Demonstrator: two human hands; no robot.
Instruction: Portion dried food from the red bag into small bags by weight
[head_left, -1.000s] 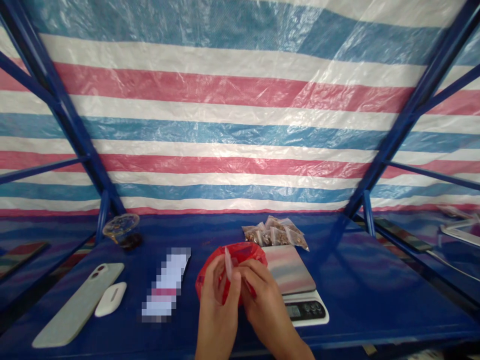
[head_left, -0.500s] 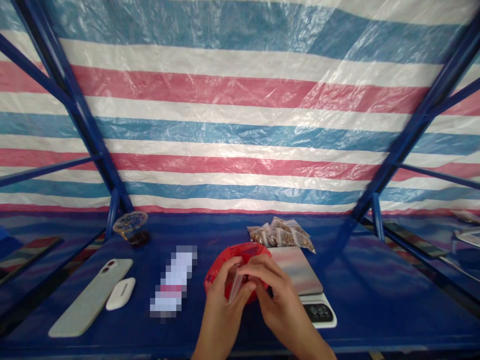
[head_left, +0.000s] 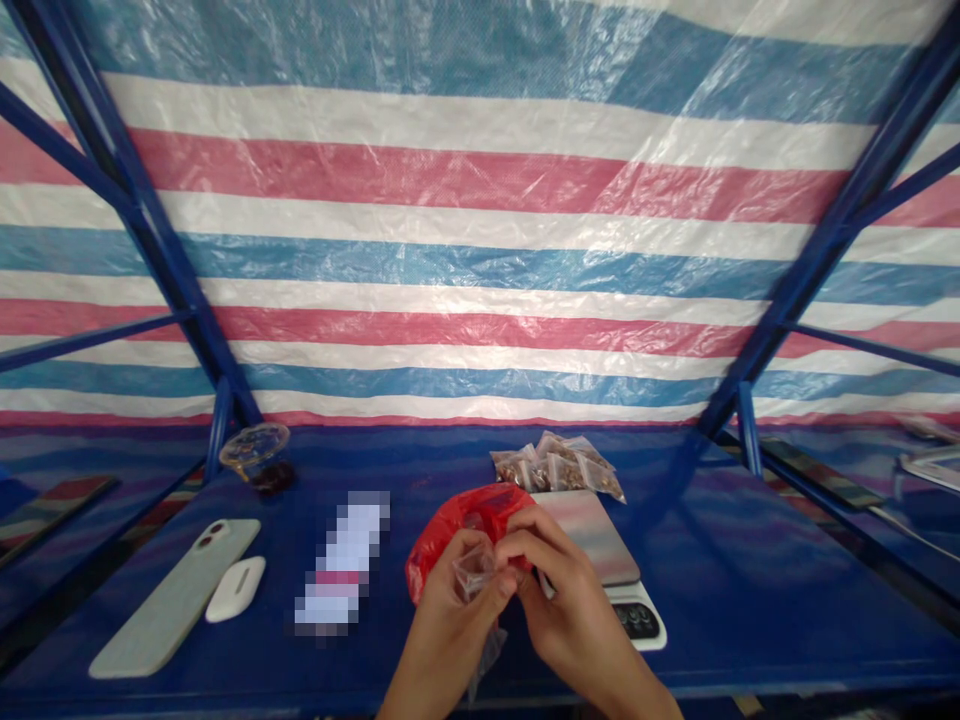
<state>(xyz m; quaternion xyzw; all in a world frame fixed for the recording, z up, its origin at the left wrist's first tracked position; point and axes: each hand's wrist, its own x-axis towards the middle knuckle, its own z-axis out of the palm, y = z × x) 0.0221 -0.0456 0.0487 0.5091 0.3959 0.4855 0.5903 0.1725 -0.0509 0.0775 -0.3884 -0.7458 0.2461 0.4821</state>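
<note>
Both my hands meet over the near side of a red plastic bag (head_left: 442,530) at the table's front. My left hand (head_left: 454,615) is closed round a small clear plastic bag (head_left: 474,568), whose lower part hangs below the palm. The fingers of my right hand (head_left: 559,590) pinch at the clear bag's edge beside the left thumb. What lies inside the red bag is hidden by my hands. Just right of it, partly behind my right hand, sits a digital scale (head_left: 596,540) with a metal plate and dark control panel.
Several small filled zip bags (head_left: 559,468) lie behind the scale. On the left are a pale phone (head_left: 176,600), a white earbud case (head_left: 235,590), a blurred-out rectangle (head_left: 345,565) and a clear cup with dark contents (head_left: 259,460). Blue metal posts (head_left: 795,270) flank the blue table.
The clear bag has spread out and crumpled in my left hand, and part of it now hangs below. My right hand stays close beside it. The view has shifted slightly.
</note>
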